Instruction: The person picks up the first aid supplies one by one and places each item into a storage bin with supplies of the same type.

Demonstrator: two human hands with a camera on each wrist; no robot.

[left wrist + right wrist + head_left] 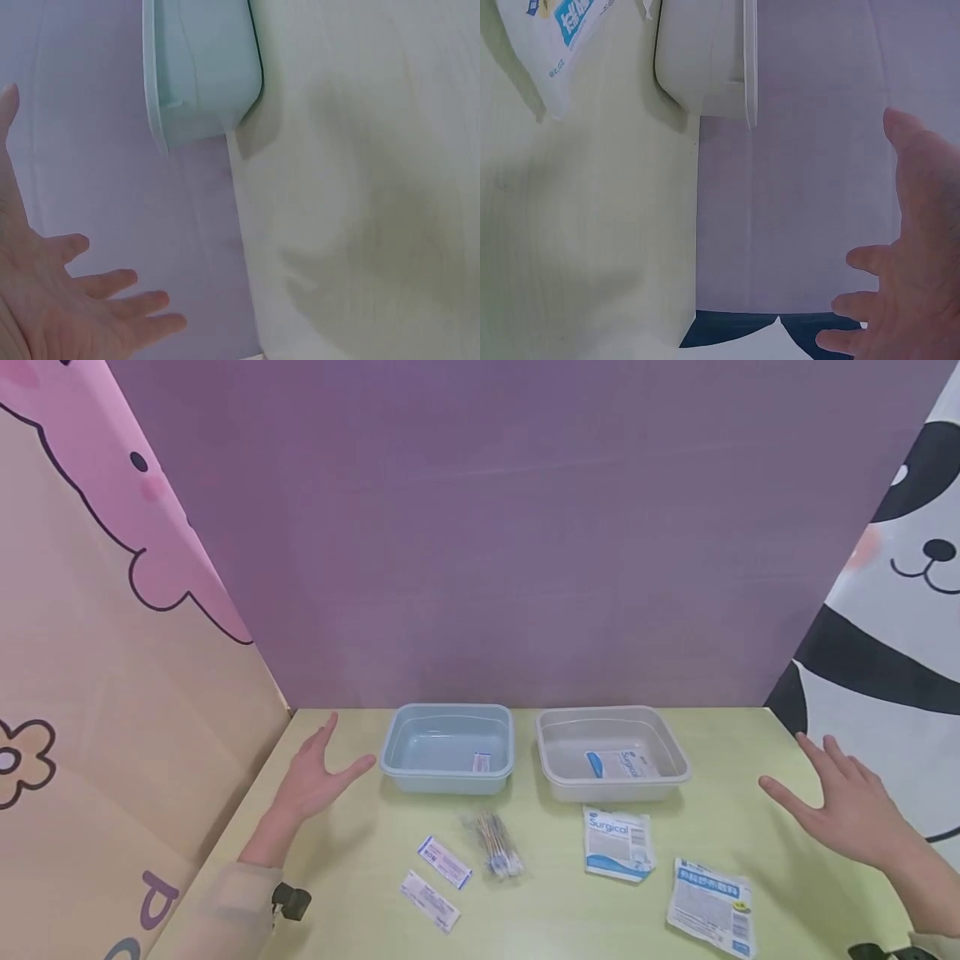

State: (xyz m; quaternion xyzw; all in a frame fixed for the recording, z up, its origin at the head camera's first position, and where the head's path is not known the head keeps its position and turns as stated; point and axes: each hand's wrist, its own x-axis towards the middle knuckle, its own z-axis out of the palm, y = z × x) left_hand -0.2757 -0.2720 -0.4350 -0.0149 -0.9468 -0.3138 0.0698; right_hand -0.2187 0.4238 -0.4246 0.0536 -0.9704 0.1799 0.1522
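My left hand (311, 783) hovers over the table's left side with thumb and fingers spread, holding nothing. Nearest to it is a light blue plastic basin (450, 783) with a small white packet (482, 762) inside. At the far right my right hand (855, 810) is raised, fingers apart and holding nothing. A grey-white basin (615, 791) stands right of the blue one, with a packet marked "Surgical" (626, 764) in it. In front lie another Surgical packet (618, 843), a larger white-and-blue packet (712, 906) and a clear bag of cotton swabs (498, 845).
Two small white-and-purple packets (445, 862) lie left of the swabs, one nearer the front edge. Behind the pale yellow table (555, 910) rises a purple panel (525, 543). Printed panels flank it, one with a panda (885, 652) on the right.
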